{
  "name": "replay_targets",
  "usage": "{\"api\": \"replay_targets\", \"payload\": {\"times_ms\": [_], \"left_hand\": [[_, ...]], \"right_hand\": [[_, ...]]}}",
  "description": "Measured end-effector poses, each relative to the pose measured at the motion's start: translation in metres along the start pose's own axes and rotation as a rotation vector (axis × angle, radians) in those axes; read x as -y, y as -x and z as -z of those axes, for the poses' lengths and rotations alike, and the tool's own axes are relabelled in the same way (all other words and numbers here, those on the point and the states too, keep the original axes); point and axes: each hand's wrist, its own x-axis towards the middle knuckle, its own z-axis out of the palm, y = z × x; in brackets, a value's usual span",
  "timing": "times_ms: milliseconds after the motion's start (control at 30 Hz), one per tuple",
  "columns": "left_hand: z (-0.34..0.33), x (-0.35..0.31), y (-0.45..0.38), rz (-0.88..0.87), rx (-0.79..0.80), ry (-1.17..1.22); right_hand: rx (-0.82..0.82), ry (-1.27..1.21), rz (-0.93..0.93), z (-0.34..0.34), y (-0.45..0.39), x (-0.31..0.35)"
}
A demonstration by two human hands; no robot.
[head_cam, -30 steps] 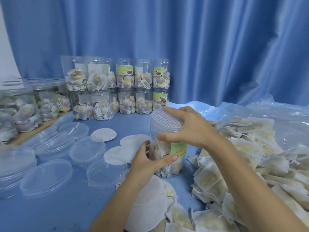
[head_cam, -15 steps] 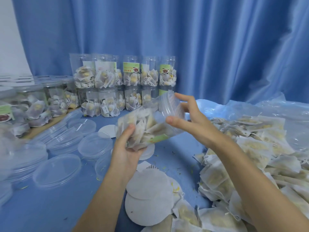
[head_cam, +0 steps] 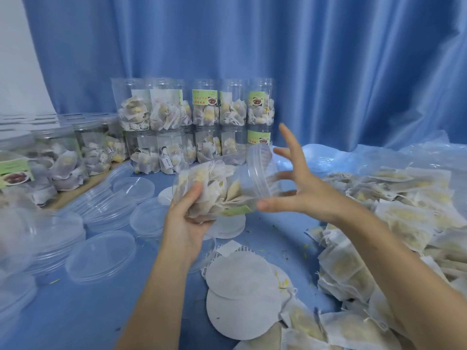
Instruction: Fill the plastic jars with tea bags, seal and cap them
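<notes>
Item: plastic jar (head_cam: 222, 190), clear, packed with tea bags, green label on its underside. Position: held tilted almost on its side above the counter (head_cam: 267, 238), mouth end toward my right.

Left hand (head_cam: 187, 221): my grip is clamped round the jar's base end, thumb on top, fingers beneath.

Right hand (head_cam: 300, 188): grip apart, fingers spread and straight at the jar's threaded mouth; thumb tip just beside the neck, contact cannot be told.

Loose tea bags (head_cam: 379, 223): a heap on the counter to my right.

White round seals (head_cam: 240, 299): several lying flat, near edge.

Clear lids (head_cam: 101, 253): scattered and stacked at left.

Filled jars (head_cam: 202, 127): stacked two high before the blue curtain (head_cam: 328, 59); more at far left.
</notes>
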Motion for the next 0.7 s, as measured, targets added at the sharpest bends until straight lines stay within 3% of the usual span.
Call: {"api": "replay_targets", "payload": {"times_ms": [100,267,333,433,567,633,700], "left_hand": [[0.003,-0.003,0.001,0.031,-0.035,0.004],[0.001,-0.002,0.004,-0.055,-0.1,0.023],[-0.001,-0.002,0.003,-0.062,-0.132,0.013],[-0.006,-0.001,0.005,0.017,-0.141,-0.078],[-0.015,0.0,0.01,0.046,-0.241,-0.373],[-0.02,-0.001,0.012,-0.029,-0.33,-0.588],[-0.021,-0.001,0.013,-0.211,-0.438,-0.892]], "right_hand": [[-0.066,0.219,0.154,-0.003,0.001,0.001],[-0.167,0.325,0.071,-0.005,0.002,0.004],[-0.211,0.244,0.051,-0.007,0.001,0.003],[-0.229,-0.066,-0.027,-0.013,-0.002,-0.002],[-0.141,-0.273,-0.015,-0.021,-0.001,-0.005],[-0.182,-0.355,-0.013,-0.021,-0.001,-0.005],[-0.254,-0.356,-0.031,-0.023,-0.001,-0.006]]}}
